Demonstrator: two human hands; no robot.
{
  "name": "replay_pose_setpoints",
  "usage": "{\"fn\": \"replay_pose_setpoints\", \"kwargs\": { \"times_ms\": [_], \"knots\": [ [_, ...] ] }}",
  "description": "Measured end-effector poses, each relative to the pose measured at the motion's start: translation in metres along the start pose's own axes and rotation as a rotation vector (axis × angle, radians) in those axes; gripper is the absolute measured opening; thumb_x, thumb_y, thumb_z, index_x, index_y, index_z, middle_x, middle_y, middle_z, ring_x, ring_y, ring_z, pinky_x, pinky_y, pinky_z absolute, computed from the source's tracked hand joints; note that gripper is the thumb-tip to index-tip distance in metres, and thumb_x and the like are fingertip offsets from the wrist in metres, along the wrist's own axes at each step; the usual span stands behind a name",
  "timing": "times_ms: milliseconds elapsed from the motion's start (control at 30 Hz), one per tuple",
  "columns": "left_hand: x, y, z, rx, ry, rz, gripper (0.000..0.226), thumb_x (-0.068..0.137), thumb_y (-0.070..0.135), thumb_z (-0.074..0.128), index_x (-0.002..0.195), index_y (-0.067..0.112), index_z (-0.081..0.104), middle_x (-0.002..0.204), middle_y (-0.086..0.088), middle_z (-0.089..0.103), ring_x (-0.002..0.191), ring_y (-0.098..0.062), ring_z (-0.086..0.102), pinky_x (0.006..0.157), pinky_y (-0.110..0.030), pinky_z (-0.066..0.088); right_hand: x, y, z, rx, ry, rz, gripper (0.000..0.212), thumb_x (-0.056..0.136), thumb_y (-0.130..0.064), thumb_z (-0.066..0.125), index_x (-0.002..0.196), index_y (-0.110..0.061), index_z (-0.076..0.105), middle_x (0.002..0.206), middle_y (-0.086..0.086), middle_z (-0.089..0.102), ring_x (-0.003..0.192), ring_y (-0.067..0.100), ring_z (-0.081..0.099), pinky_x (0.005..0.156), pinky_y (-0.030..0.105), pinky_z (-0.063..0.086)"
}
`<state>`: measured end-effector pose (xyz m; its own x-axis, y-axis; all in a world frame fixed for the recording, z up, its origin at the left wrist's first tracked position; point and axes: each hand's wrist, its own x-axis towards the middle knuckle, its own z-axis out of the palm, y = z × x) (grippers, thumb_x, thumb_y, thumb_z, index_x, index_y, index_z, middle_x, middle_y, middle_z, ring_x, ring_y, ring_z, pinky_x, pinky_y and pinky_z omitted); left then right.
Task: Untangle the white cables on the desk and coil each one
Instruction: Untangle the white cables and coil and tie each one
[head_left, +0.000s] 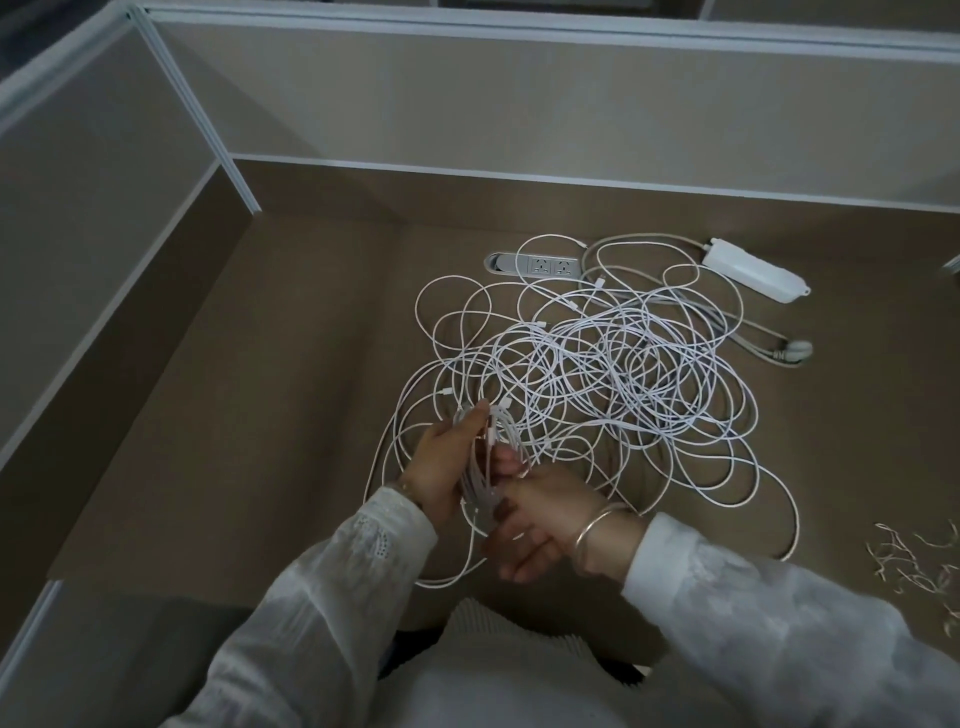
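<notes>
A big tangle of thin white cables (613, 374) lies spread over the middle of the brown desk (291, 364). At its near left edge, a bundle of looped white cable (485, 467) stands upright between my hands. My left hand (441, 462) grips the bundle from the left, thumb up at its top. My right hand (535, 519) holds the bundle's lower part from the right, fingers curled around it. Loose strands run from the bundle back into the tangle and down toward the desk's near edge.
A white power strip (753, 270) with a thick cord and plug (795, 353) lies at the back right. A built-in desk socket panel (535, 265) sits behind the tangle. Several small twist ties (914, 566) lie at the right edge. Partition walls enclose the desk at the back and left.
</notes>
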<state>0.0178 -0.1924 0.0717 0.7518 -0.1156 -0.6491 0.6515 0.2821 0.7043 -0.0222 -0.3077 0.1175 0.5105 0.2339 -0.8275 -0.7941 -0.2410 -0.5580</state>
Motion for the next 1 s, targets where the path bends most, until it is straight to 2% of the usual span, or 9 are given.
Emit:
{"fn": "replay_pose_setpoints", "kwargs": {
  "times_ms": [133, 233, 333, 433, 567, 633, 700, 833, 1000],
  "knots": [
    [0.002, -0.002, 0.000, 0.013, -0.080, -0.075, 0.043, 0.097, 0.037, 0.052, 0.063, 0.011, 0.045, 0.041, -0.001, 0.040, 0.031, -0.011, 0.036, 0.036, -0.016, 0.034, -0.002, -0.001, -0.008, -0.186, 0.032, -0.116, 0.016, 0.092, -0.013, 0.051, 0.086, -0.002, 0.060, 0.062, 0.012, 0.064, 0.044, 0.022, 0.059, 0.044, 0.026, 0.050],
    [0.002, -0.002, 0.002, 0.071, -0.139, -0.107, 0.045, 0.099, 0.039, 0.046, 0.064, 0.010, 0.045, 0.038, 0.001, 0.035, 0.026, -0.007, 0.025, 0.034, -0.014, 0.030, 0.002, 0.002, -0.022, -0.338, 0.276, -0.386, 0.006, 0.085, -0.016, 0.065, 0.079, -0.015, 0.063, 0.060, 0.004, 0.063, 0.044, 0.018, 0.061, 0.044, 0.029, 0.051],
    [-0.002, -0.003, 0.007, 0.178, -0.157, -0.121, 0.049, 0.101, 0.040, 0.041, 0.061, 0.011, 0.044, 0.038, 0.001, 0.036, 0.027, -0.007, 0.024, 0.036, -0.014, 0.028, 0.006, 0.003, -0.031, -0.285, 0.386, -0.527, 0.021, 0.076, -0.029, 0.075, 0.085, -0.016, 0.062, 0.070, 0.004, 0.064, 0.053, 0.023, 0.065, 0.045, 0.030, 0.050],
    [-0.002, -0.003, 0.012, 0.214, -0.171, -0.122, 0.046, 0.102, 0.036, 0.042, 0.063, 0.011, 0.045, 0.038, 0.001, 0.036, 0.027, -0.007, 0.025, 0.036, -0.014, 0.028, 0.012, 0.000, -0.030, -0.336, 0.367, -0.551, 0.028, 0.074, -0.036, 0.077, 0.080, -0.013, 0.063, 0.070, 0.005, 0.070, 0.051, 0.014, 0.060, 0.051, 0.031, 0.048],
    [0.001, 0.001, 0.012, 0.159, -0.217, -0.189, 0.038, 0.102, 0.034, 0.040, 0.071, 0.014, 0.049, 0.038, 0.003, 0.034, 0.025, -0.005, 0.024, 0.035, -0.013, 0.027, 0.014, -0.009, -0.029, -0.265, 0.326, -0.502, 0.017, 0.082, -0.021, 0.072, 0.077, -0.006, 0.065, 0.064, 0.006, 0.069, 0.040, 0.006, 0.051, 0.039, 0.019, 0.039],
    [0.004, 0.002, 0.010, 0.164, -0.253, -0.203, 0.039, 0.102, 0.037, 0.039, 0.071, 0.016, 0.048, 0.040, 0.004, 0.034, 0.026, -0.004, 0.023, 0.035, -0.013, 0.028, 0.016, -0.014, -0.029, -0.236, 0.310, -0.452, 0.015, 0.082, -0.014, 0.069, 0.071, -0.005, 0.064, 0.063, 0.014, 0.067, 0.038, 0.009, 0.048, 0.036, 0.019, 0.037],
    [0.005, 0.003, 0.009, 0.193, -0.301, -0.205, 0.044, 0.102, 0.039, 0.037, 0.066, 0.016, 0.045, 0.042, 0.004, 0.035, 0.027, -0.003, 0.023, 0.035, -0.013, 0.028, 0.018, -0.018, -0.028, -0.141, 0.309, -0.413, 0.016, 0.080, -0.007, 0.066, 0.064, -0.005, 0.062, 0.058, 0.012, 0.063, 0.037, 0.011, 0.050, 0.036, 0.018, 0.039],
    [0.003, 0.009, 0.013, 0.230, -0.363, -0.183, 0.039, 0.102, 0.031, 0.032, 0.066, 0.017, 0.039, 0.043, 0.006, 0.037, 0.028, -0.002, 0.021, 0.036, -0.012, 0.025, 0.017, -0.029, -0.033, 0.098, 0.295, -0.390, 0.011, 0.082, 0.000, 0.063, 0.071, -0.001, 0.061, 0.056, 0.008, 0.060, 0.037, 0.012, 0.053, 0.036, 0.018, 0.042],
    [0.002, 0.012, 0.013, 0.229, -0.347, -0.235, 0.032, 0.101, 0.028, 0.034, 0.071, 0.018, 0.040, 0.040, 0.007, 0.030, 0.026, -0.003, 0.021, 0.034, -0.012, 0.027, 0.019, -0.037, -0.043, 0.212, 0.326, -0.406, 0.007, 0.082, 0.000, 0.064, 0.077, 0.003, 0.060, 0.047, 0.005, 0.060, 0.034, 0.013, 0.053, 0.034, 0.017, 0.040]
  ]
}}
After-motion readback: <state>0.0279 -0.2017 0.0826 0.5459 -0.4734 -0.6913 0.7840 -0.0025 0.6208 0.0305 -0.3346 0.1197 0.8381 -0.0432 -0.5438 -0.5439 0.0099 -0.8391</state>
